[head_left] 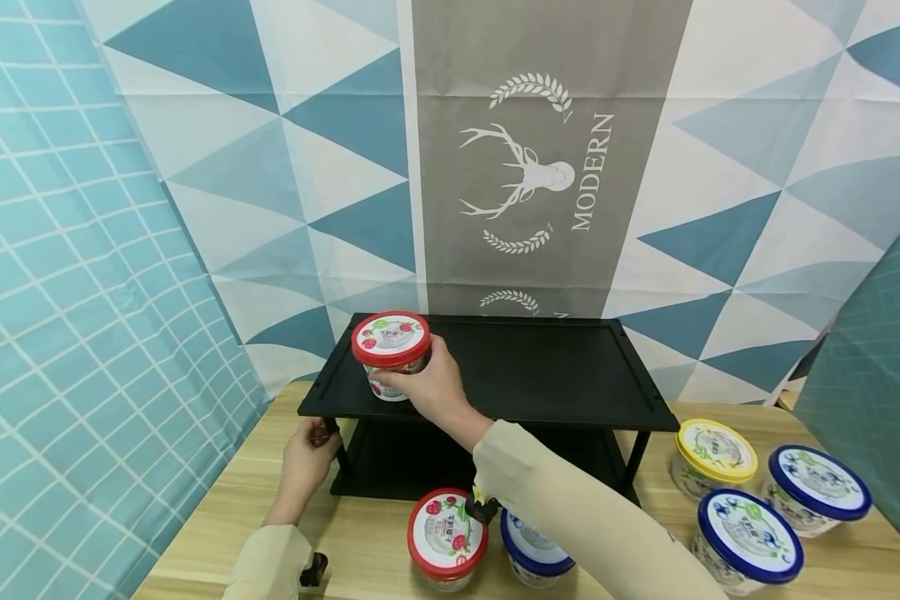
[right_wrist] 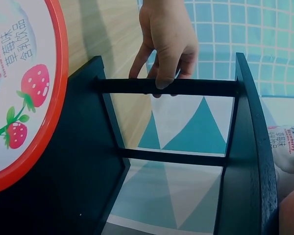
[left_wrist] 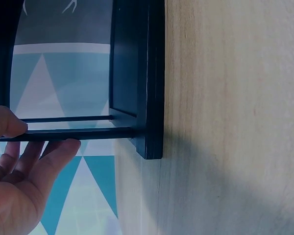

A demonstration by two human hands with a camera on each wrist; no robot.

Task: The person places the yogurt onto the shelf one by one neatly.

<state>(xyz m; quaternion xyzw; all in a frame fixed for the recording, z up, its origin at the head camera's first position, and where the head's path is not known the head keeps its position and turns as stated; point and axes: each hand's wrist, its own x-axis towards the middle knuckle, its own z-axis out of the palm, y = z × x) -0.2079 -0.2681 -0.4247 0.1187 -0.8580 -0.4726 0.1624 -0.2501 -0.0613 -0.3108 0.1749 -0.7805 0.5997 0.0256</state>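
My right hand [head_left: 437, 382] grips a strawberry tub with a red lid [head_left: 392, 337] at the left end of the black two-tier shelf's top board [head_left: 525, 367]. Whether the tub's base touches the board is hard to tell. Lower down on the left, my left hand [head_left: 307, 458] holds the shelf's front left post [left_wrist: 88, 133] between thumb and fingers. In the right wrist view, the thumb of that left hand [right_wrist: 169, 44] lies over the post. A second red-lidded strawberry tub [head_left: 447, 537] stands on the table before the shelf, beside a blue-lidded tub [head_left: 532, 546] partly hidden by my right sleeve.
To the right of the shelf stand a yellow-lidded tub [head_left: 714, 454] and two blue-lidded tubs, one farther back [head_left: 819, 483] and one nearer [head_left: 750, 537]. The lower board [head_left: 390, 467] sits just above the wooden table [head_left: 217, 533]. A patterned cloth [head_left: 345, 167] hangs behind.
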